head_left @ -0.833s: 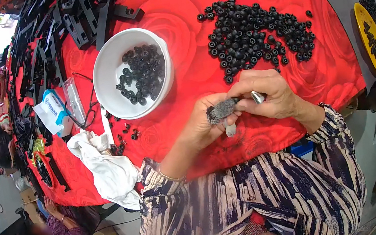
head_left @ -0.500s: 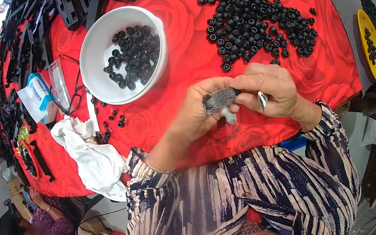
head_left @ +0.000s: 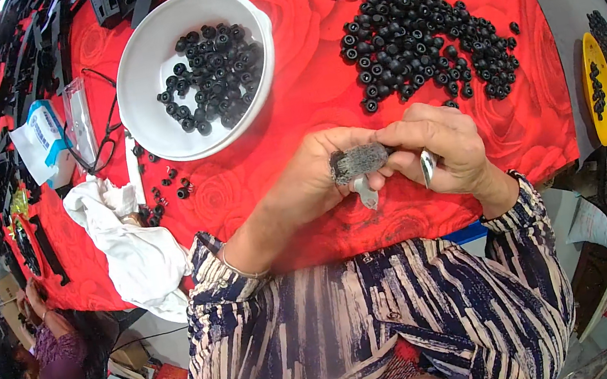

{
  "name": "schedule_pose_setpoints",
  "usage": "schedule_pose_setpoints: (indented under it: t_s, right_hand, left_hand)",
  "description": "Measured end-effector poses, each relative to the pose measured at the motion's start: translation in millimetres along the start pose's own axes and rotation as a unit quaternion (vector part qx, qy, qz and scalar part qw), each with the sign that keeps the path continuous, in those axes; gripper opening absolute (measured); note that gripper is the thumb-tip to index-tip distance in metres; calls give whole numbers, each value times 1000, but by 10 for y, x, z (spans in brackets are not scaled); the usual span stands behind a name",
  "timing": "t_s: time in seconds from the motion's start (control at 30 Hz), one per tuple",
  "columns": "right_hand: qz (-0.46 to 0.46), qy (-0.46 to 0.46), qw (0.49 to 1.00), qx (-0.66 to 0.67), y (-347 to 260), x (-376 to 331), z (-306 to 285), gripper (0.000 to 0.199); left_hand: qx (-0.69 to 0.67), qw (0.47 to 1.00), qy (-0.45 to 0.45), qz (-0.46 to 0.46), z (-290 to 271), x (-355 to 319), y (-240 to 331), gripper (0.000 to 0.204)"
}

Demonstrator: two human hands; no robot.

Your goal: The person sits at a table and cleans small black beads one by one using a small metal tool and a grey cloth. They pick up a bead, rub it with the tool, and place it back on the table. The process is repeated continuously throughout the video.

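Close to the table's near edge my two hands meet. My left hand (head_left: 321, 175) is closed around a dark grey, bristly, oblong piece (head_left: 361, 162), perhaps a brush head. A pale translucent wrap (head_left: 366, 194) hangs just below it, by the fingertips. Against the piece's right end press the pinched fingers of my right hand (head_left: 444, 147). From that hand a shiny silver metal piece (head_left: 428, 166) sticks out downward; most of it is hidden in the palm. Beyond my hands lies a heap of small black round parts (head_left: 415, 41) with holes.
A white bowl (head_left: 138, 124) with more black parts stands left of centre. Left of it are eyeglasses (head_left: 106, 145), a blue-white packet (head_left: 46, 143) and a white cloth (head_left: 130, 248). Long black pieces (head_left: 36, 53) cover the far left. A yellow tray (head_left: 602, 130) sits right; other people sit around.
My view has shifted slightly, so the bowl and cloth appear further left. Both hands keep their hold; the pale wrap has turned a little under the bristly piece.
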State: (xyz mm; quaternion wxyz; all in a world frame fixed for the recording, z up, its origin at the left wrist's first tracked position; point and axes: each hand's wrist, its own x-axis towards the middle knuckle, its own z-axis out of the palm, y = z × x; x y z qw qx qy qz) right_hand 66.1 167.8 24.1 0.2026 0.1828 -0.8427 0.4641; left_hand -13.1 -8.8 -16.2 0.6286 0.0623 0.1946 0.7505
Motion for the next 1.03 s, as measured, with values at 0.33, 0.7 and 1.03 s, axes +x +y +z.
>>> schedule_pose_setpoints:
  t_s: [0.33,0.7,1.03]
  right_hand:
    - [-48,36,996,-59,-9,-37,6,29]
    - [166,-46,984,41,-88,67,-139,20]
    - [210,-74,973,60,24,18,-180,16]
  left_hand:
    - [47,996,47,57,37,-9,-89,24]
    - [174,971,129,105,179,-43,54,21]
    - [272,947,148,88,265,-68,81,23]
